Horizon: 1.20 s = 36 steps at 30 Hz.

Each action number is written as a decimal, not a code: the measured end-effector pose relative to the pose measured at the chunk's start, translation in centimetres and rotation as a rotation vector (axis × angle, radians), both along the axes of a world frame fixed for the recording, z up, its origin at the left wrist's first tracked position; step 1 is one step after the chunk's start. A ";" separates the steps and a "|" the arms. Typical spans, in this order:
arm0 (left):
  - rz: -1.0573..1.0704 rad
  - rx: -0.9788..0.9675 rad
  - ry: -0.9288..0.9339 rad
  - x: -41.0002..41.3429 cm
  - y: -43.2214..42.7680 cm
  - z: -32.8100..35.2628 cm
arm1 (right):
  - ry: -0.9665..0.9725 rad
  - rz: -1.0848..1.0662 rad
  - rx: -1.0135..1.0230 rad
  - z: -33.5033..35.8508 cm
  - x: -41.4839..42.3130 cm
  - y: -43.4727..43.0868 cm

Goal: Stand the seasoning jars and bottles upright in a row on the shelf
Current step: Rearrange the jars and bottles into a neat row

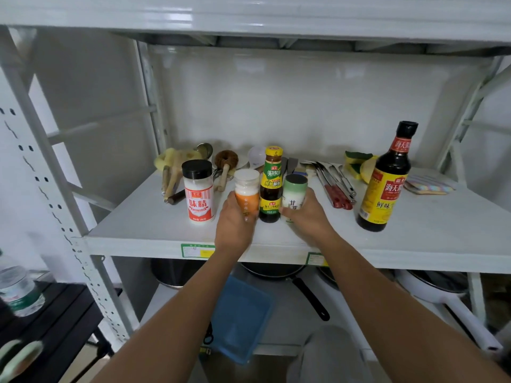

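Note:
On the white shelf (143, 225) a black-capped white jar with a red label (199, 193) stands upright at the left. My left hand (235, 219) grips an orange-labelled jar with a white cap (247, 189), upright. Just right of it stands a small dark sauce bottle with a yellow cap (272, 183). My right hand (307, 214) holds a green-lidded white jar (294, 190) upright beside that bottle. A tall dark soy sauce bottle (387, 178) stands alone further right.
Behind the jars lie brushes (177, 167), a scrubber (226, 160), knives with red handles (336, 186), sponges (359, 164) and a folded cloth (427, 185). Pans (279, 272) and a blue cloth (240, 310) sit on the shelf below. A water bottle (18, 288) stands at left.

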<state>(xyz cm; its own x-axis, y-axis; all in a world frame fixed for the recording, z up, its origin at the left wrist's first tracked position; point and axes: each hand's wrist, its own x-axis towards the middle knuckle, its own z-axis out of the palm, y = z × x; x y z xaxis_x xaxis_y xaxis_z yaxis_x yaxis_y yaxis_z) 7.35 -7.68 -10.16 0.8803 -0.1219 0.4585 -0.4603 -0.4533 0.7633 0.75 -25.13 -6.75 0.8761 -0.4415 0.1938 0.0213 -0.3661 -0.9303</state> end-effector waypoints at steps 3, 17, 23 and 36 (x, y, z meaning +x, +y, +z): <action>0.009 0.001 -0.021 -0.2 -0.1 0.0 | 0.001 -0.034 -0.045 -0.6 0.4 0.2; 0.014 0.022 0.036 -0.6 0.1 0.1 | 0.072 -0.168 -0.181 0.0 -4.0 -5.6; 0.021 0.033 0.043 -0.9 0.1 0.3 | 0.054 -0.166 -0.173 0.3 -4.5 -5.6; 0.025 -0.013 0.071 -1.4 0.2 0.6 | -0.245 -0.188 -0.113 1.2 -5.3 -3.7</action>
